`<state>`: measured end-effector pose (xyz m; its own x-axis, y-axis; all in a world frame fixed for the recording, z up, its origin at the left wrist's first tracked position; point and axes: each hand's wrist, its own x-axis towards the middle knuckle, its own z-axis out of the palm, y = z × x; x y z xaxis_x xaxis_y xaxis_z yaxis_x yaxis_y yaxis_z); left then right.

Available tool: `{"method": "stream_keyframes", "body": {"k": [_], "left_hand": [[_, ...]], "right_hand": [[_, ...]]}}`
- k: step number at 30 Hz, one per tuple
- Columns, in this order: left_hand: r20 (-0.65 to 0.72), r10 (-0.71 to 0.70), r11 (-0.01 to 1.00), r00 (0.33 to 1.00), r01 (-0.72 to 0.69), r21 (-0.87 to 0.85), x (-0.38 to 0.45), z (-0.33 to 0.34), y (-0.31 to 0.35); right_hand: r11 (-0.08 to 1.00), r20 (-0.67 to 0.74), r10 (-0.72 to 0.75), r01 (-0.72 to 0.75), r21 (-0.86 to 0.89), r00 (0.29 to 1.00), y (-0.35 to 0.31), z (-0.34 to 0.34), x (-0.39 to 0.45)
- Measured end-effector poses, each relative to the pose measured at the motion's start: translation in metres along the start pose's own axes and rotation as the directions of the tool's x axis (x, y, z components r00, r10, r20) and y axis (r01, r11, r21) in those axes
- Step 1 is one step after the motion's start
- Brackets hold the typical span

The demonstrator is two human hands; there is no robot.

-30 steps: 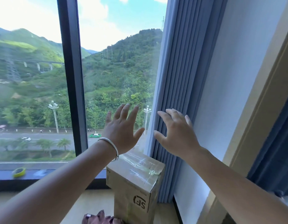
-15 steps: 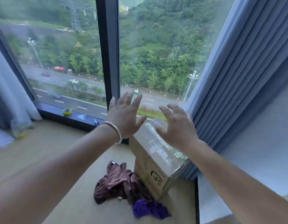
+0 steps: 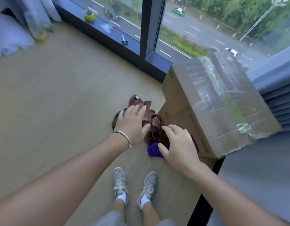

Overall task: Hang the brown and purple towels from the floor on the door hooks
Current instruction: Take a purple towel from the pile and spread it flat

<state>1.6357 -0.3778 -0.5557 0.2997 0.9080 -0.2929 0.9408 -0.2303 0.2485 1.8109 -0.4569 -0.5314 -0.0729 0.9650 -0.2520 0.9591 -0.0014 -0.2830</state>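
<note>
The brown towel (image 3: pixel 153 126) and purple towel (image 3: pixel 153 150) lay crumpled on the floor (image 3: pixel 59 103) against the cardboard box (image 3: pixel 211 101), with bare floor leftward. Left hand (image 3: pixel 132 123) and right hand (image 3: pixel 178 147) hovered above, fingers spread, gripping nothing.

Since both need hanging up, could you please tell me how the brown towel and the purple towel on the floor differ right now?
The brown towel shows as a larger crumpled heap; the purple towel shows only as a small bunch, partly hidden by the right hand. The brown towel lies farther from the feet, the purple nearer. The left hand is over the brown towel, the right over the purple. Both lie on the floor beside the cardboard box, unlifted.
</note>
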Motion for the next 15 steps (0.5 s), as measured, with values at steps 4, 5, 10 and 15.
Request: {"method": "stream_keyframes", "body": {"k": [4, 5, 10, 15], "left_hand": [[0.154, -0.039, 0.998, 0.987, 0.045, -0.039, 0.025, 0.149, -0.040], [0.170, -0.036, 0.998, 0.985, 0.045, -0.051, 0.028, 0.179, -0.047], [0.252, 0.042, 0.991, 0.967, -0.009, -0.131, 0.054, 0.338, -0.077], [0.384, 0.035, 0.963, 0.923, 0.071, -0.259, 0.080, 0.472, -0.081]], "right_hand": [[0.999, 0.173, 0.047, -0.051, 0.015, 0.984, 0.036, 0.139, 0.030], [0.998, 0.204, 0.061, -0.067, 0.019, 0.977, 0.046, 0.167, 0.036], [0.987, 0.333, 0.150, -0.160, 0.002, 0.931, 0.110, 0.323, 0.062], [0.935, 0.308, 0.345, -0.354, -0.030, 0.887, 0.180, 0.434, 0.075]]}}
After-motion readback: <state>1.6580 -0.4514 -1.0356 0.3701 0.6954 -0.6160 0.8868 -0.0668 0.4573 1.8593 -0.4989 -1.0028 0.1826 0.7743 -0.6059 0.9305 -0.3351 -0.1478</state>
